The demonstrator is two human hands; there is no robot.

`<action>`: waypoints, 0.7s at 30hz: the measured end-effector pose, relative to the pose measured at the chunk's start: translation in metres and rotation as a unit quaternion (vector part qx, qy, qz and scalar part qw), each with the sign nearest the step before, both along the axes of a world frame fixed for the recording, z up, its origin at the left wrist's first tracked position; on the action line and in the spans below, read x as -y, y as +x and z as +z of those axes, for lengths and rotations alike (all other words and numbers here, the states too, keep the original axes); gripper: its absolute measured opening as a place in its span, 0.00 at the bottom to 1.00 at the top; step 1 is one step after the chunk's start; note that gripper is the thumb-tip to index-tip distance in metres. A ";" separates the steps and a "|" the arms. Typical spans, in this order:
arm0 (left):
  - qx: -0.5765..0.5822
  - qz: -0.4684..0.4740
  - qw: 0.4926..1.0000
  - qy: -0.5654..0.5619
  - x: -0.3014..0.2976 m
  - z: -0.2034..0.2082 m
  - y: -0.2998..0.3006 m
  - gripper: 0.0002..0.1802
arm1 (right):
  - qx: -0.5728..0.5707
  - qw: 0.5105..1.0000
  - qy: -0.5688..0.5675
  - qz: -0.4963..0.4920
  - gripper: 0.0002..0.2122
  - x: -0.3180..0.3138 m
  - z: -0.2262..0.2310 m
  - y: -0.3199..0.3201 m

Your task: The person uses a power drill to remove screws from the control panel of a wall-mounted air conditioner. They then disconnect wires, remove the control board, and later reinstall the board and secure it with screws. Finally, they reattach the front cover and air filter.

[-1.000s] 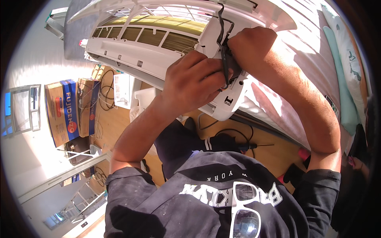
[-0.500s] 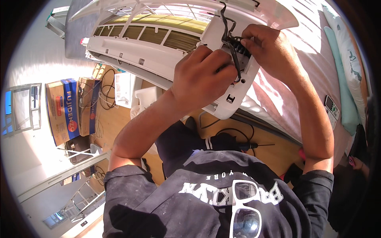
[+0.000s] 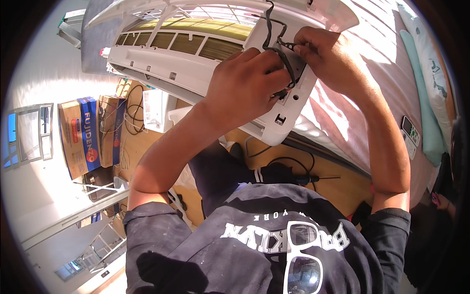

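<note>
A white split-type air conditioner indoor unit (image 3: 277,128) lies in front of me with its casing raised, showing the slatted coil. At its right end, a black cable (image 3: 269,24) runs down from the top and curves past my left hand (image 3: 247,81). That hand is closed around the cable's lower part, and a dark piece shows below its fingers, too covered to name. Between the thumb and forefinger of my right hand (image 3: 330,59) is the end of a thinner black wire (image 3: 283,35). A dark recess in the unit lies between both hands.
The unit's right end rests by a bed with a pink sheet (image 3: 338,115), where a remote control (image 3: 410,132) lies. Cardboard boxes (image 3: 78,142) stand on the floor to the left. A power drill (image 3: 306,179) and black cords lie below the bed's edge.
My left hand has moved slightly left and down. The black cable has shifted left, and the black part seen earlier between my hands has left that spot. My right hand has barely moved.
</note>
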State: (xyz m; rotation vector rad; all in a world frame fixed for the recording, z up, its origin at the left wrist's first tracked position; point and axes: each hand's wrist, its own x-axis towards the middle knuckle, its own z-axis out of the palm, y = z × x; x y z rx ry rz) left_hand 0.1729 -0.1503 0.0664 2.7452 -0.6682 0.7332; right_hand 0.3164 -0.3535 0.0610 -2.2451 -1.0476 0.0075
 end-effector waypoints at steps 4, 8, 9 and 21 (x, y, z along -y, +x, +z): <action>-0.011 -0.013 1.000 -0.004 -0.003 0.008 0.003 0.17 | -0.016 1.000 0.009 0.017 0.08 0.001 0.001 0.003; -0.071 -0.042 0.996 0.034 -0.009 0.016 0.010 0.21 | -0.044 0.999 -0.008 0.001 0.06 0.001 0.000 0.002; -0.076 -0.041 0.995 0.045 -0.010 0.016 0.010 0.21 | -0.048 0.999 -0.003 -0.005 0.06 0.000 0.000 0.001; -0.033 -0.031 0.999 0.017 -0.006 0.001 0.004 0.18 | -0.011 1.000 0.020 -0.009 0.08 0.001 -0.001 -0.004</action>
